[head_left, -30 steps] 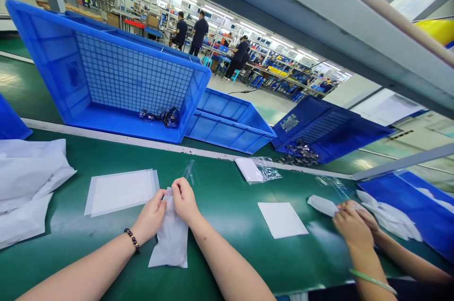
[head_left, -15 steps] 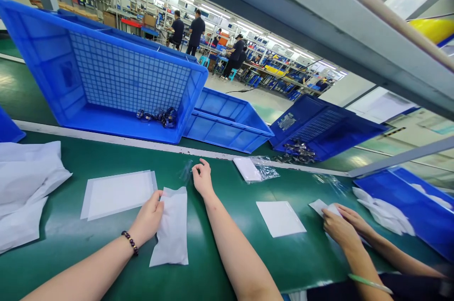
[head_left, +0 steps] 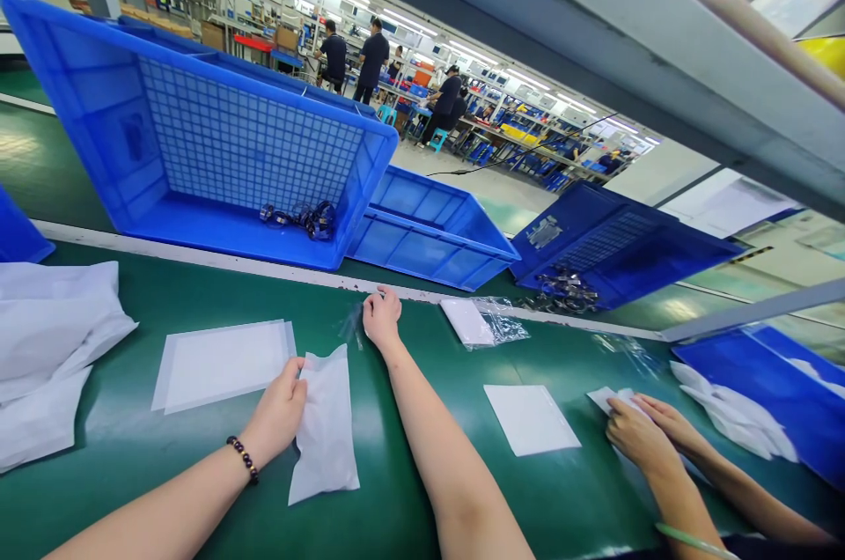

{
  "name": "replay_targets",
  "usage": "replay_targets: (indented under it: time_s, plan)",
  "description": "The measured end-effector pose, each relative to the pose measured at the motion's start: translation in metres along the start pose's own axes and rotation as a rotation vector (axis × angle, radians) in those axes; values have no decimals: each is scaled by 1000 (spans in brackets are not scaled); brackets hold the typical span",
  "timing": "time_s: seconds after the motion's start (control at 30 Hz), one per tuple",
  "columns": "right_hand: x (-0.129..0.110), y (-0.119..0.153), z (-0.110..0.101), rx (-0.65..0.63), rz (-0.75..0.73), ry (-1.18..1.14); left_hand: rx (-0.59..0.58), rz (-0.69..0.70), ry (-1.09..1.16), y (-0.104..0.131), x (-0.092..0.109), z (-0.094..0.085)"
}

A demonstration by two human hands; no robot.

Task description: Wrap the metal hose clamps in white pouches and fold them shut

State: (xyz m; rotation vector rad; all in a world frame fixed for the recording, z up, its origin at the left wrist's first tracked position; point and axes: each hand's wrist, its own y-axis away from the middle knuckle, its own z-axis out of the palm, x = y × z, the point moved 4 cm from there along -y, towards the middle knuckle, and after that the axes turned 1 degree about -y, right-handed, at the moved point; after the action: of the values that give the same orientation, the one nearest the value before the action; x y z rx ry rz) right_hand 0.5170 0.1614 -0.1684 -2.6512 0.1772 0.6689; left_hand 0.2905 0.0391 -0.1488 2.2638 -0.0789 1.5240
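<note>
My left hand (head_left: 282,408), with a beaded bracelet at the wrist, pinches the upper left edge of a white pouch (head_left: 326,432). The pouch hangs just above or rests on the green surface. Left of it, flat translucent white sheets (head_left: 224,364) lie in a stack. Farther forward, my right hand (head_left: 381,315) is at the pale edge strip, fingers curled down beside small clear plastic pieces (head_left: 355,327). Its fingertips are partly hidden, and whatever they hold cannot be made out.
Behind stand a large blue crate (head_left: 251,128) with dark cables, a smaller blue crate (head_left: 432,234) and a tilted dark blue crate (head_left: 613,234). White pouches (head_left: 53,349) lie left. At right, a co-worker's hands (head_left: 643,432) hold white material near a white sheet stack (head_left: 532,419).
My right hand has moved slightly forward and its fingers have curled down over the clear plastic. My left hand keeps its hold on the pouch. The view has shifted slightly.
</note>
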Motion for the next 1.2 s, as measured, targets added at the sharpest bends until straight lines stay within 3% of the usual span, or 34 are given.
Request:
replay_targets:
  time_s: [0.53,0.83,1.2]
  plan:
    - [-8,-2,-1,-55,-209,-1,-43,-7,69,2,4,1]
    - [4,-4,-3,-43,-145,-112,-50,-6,81,3,4,1]
    - [0,-3,-4,-49,-137,-145,-51,17,84,4,9,0]
